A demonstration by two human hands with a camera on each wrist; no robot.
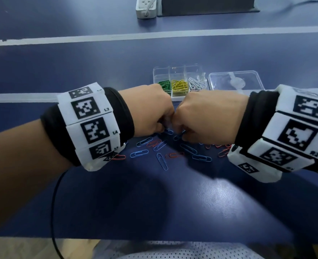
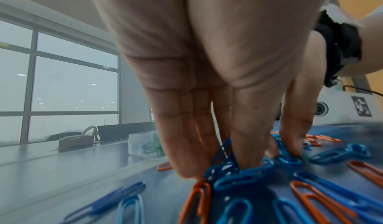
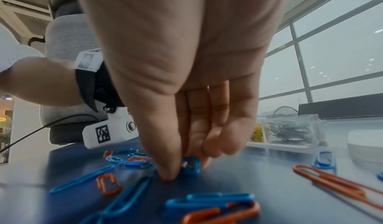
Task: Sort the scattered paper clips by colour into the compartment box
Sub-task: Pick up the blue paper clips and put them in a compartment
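- Head view, centre frame: my left hand [image 1: 150, 111] and right hand [image 1: 206, 116] meet knuckle to knuckle, hiding what they grip; compartment box [image 1: 178, 71] sits just above.
- Left wrist view: fingers clutch a blue clip bunch [image 2: 238, 173].
- Right wrist view: thumb and fingers pinch one blue clip [image 3: 190, 165], seen end-on, long axis pointing into the frame.
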